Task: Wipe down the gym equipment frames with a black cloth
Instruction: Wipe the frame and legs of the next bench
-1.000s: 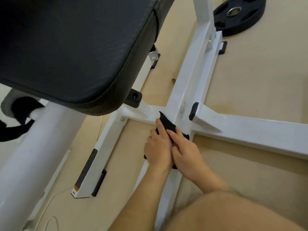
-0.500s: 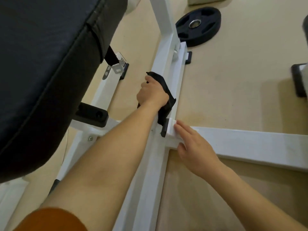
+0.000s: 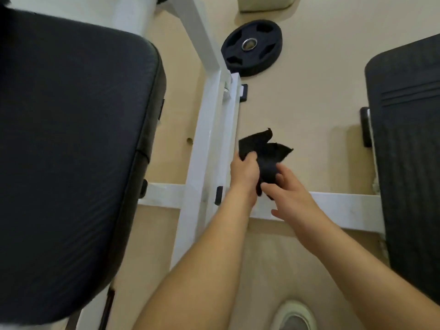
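The black cloth (image 3: 265, 154) is bunched in the air just right of the long white frame beam (image 3: 209, 144). My left hand (image 3: 245, 173) grips its left part, knuckles beside the beam. My right hand (image 3: 289, 190) pinches the cloth's lower right part with thumb and fingers. Both hands hover above the white cross bar (image 3: 338, 209), which runs right from the beam. Neither the cloth nor the hands touch the beam.
A large black bench pad (image 3: 71, 151) fills the left side over the frame. A black weight plate (image 3: 252, 47) lies on the beige floor at the top. Another black pad (image 3: 407, 144) stands at the right edge. A shoe (image 3: 295, 317) shows at the bottom.
My left hand has pulled the cloth back off the long beam and to the right. My right hand left the cross bar and took hold of the cloth. The view shifted.
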The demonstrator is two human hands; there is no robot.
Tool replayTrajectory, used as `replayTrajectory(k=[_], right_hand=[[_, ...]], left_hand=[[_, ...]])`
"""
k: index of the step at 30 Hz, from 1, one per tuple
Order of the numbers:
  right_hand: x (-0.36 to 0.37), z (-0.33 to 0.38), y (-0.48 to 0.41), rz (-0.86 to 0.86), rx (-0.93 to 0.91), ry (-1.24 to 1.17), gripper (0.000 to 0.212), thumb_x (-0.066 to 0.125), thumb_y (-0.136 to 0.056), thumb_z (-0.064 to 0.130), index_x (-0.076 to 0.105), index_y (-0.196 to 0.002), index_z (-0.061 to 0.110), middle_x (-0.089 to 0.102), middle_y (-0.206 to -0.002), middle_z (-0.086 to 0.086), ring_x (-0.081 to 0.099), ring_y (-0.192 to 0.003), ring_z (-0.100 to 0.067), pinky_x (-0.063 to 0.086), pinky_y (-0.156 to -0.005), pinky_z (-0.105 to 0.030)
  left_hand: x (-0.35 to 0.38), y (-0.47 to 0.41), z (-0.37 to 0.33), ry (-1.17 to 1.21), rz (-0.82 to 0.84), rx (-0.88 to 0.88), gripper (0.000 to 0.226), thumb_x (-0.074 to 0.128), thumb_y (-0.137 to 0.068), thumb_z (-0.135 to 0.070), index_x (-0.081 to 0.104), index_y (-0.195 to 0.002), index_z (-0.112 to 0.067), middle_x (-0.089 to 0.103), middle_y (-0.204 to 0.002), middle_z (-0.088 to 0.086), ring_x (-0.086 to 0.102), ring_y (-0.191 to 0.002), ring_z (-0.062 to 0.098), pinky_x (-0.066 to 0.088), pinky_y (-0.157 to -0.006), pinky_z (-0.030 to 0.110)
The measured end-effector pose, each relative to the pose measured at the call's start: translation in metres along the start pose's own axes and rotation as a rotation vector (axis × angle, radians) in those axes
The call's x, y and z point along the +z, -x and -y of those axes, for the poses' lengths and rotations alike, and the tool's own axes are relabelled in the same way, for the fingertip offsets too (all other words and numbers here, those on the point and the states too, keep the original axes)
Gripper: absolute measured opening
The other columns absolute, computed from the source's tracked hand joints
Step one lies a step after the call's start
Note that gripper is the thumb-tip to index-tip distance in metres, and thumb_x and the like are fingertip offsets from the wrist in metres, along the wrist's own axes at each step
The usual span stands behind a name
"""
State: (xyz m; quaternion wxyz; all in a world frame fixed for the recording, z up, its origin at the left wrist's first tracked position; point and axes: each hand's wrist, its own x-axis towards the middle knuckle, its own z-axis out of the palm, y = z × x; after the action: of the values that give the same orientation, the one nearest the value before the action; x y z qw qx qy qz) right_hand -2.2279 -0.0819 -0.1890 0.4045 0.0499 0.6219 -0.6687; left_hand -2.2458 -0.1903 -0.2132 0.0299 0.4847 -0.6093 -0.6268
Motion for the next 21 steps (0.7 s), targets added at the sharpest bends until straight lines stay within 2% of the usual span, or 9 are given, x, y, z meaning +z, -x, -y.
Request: replayTrajectory(k=[1, 3, 7, 10, 12, 14, 17, 19, 21], right_hand=[[-0.003, 0.013, 0.012, -0.012, 0.021, -0.038, 0.039, 0.057, -0.093, 0.021, 0.043, -0.121, 0.044, 0.059, -0.114, 0.021, 0.058, -0.104, 0.001, 0.049, -0.086, -0.027], [-0.012, 0.034, 0.033, -0.064, 0.069, -0.061, 0.043, 0.063, -0.088, 0.025, 0.043, -0.123, 0.04, 0.067, -0.108, 0.012, 0.065, -0.098, -0.007, 0.056, -0.081, -0.033], [-0.025, 0.086, 0.086, -0.103, 0.114, 0.025, 0.018, 0.065, -0.088, 0.015, 0.065, -0.105, 0.023, 0.074, -0.09, -0.003, 0.072, -0.079, -0.016, 0.059, -0.064, -0.031], [-0.026, 0.133, 0.125, -0.056, 0.1, 0.183, 0.013, 0.061, -0.093, 0.021, 0.072, -0.089, 0.026, 0.074, -0.08, -0.001, 0.071, -0.073, -0.015, 0.059, -0.062, -0.033], [-0.027, 0.165, 0.144, -0.085, 0.005, 0.391, 0.017, 0.056, -0.095, 0.025, 0.072, -0.092, 0.029, 0.072, -0.077, 0.002, 0.069, -0.074, -0.013, 0.059, -0.068, -0.038], [-0.026, 0.196, 0.156, -0.1, -0.089, 0.54, 0.022, 0.052, -0.097, 0.028, 0.07, -0.109, 0.029, 0.066, -0.085, 0.007, 0.063, -0.08, -0.008, 0.056, -0.071, -0.033], [-0.022, 0.232, 0.159, -0.18, -0.18, 0.8, 0.03, 0.055, -0.094, 0.033, 0.063, -0.123, 0.03, 0.05, -0.103, 0.005, 0.046, -0.092, -0.009, 0.04, -0.072, -0.019], [-0.017, 0.251, 0.153, -0.237, -0.329, 1.003, 0.026, 0.062, -0.09, 0.032, 0.07, -0.114, 0.027, 0.05, -0.117, 0.0, 0.039, -0.107, -0.013, 0.034, -0.083, -0.02], [-0.009, 0.268, 0.14, -0.251, -0.42, 1.054, 0.018, 0.068, -0.085, 0.03, 0.076, -0.098, 0.021, 0.054, -0.122, 0.0, 0.037, -0.118, -0.016, 0.033, -0.092, -0.026]], left_hand=[[0.004, 0.025, -0.002, 0.131, 0.067, -0.102, 0.02, 0.048, -0.095, -0.017, 0.064, -0.107, -0.014, 0.07, -0.1, 0.011, 0.067, -0.095, 0.03, 0.057, -0.077, 0.039], [0.005, 0.068, -0.013, 0.25, 0.193, -0.19, 0.025, 0.049, -0.095, -0.02, 0.066, -0.109, -0.01, 0.072, -0.1, 0.013, 0.069, -0.093, 0.029, 0.056, -0.07, 0.034], [-0.012, 0.143, -0.06, 0.446, 0.349, -0.32, 0.035, 0.049, -0.095, -0.024, 0.062, -0.12, -0.003, 0.068, -0.11, 0.019, 0.068, -0.095, 0.028, 0.057, -0.077, 0.035], [-0.027, 0.185, -0.094, 0.268, 0.264, -0.231, 0.025, 0.052, -0.095, -0.019, 0.063, -0.116, -0.011, 0.069, -0.11, 0.018, 0.068, -0.097, 0.027, 0.056, -0.08, 0.038], [-0.035, 0.21, -0.122, 0.088, 0.13, -0.127, 0.016, 0.06, -0.092, -0.019, 0.067, -0.106, -0.018, 0.073, -0.1, 0.009, 0.07, -0.092, 0.02, 0.057, -0.076, 0.034], [-0.043, 0.229, -0.151, -0.032, 0.053, -0.025, 0.012, 0.068, -0.088, -0.02, 0.069, -0.099, -0.02, 0.074, -0.093, 0.0, 0.07, -0.088, 0.011, 0.055, -0.073, 0.024], [-0.053, 0.239, -0.192, -0.142, 0.079, 0.094, 0.009, 0.071, -0.085, -0.022, 0.069, -0.093, -0.022, 0.073, -0.089, -0.005, 0.068, -0.086, 0.006, 0.056, -0.075, 0.023], [-0.059, 0.232, -0.214, -0.258, 0.061, 0.148, 0.008, 0.074, -0.082, -0.024, 0.067, -0.086, -0.025, 0.071, -0.084, -0.008, 0.067, -0.082, 0.005, 0.055, -0.07, 0.021], [-0.067, 0.217, -0.232, -0.304, 0.043, 0.147, 0.012, 0.078, -0.078, -0.028, 0.067, -0.084, -0.024, 0.071, -0.08, -0.007, 0.068, -0.077, 0.006, 0.057, -0.068, 0.024]])
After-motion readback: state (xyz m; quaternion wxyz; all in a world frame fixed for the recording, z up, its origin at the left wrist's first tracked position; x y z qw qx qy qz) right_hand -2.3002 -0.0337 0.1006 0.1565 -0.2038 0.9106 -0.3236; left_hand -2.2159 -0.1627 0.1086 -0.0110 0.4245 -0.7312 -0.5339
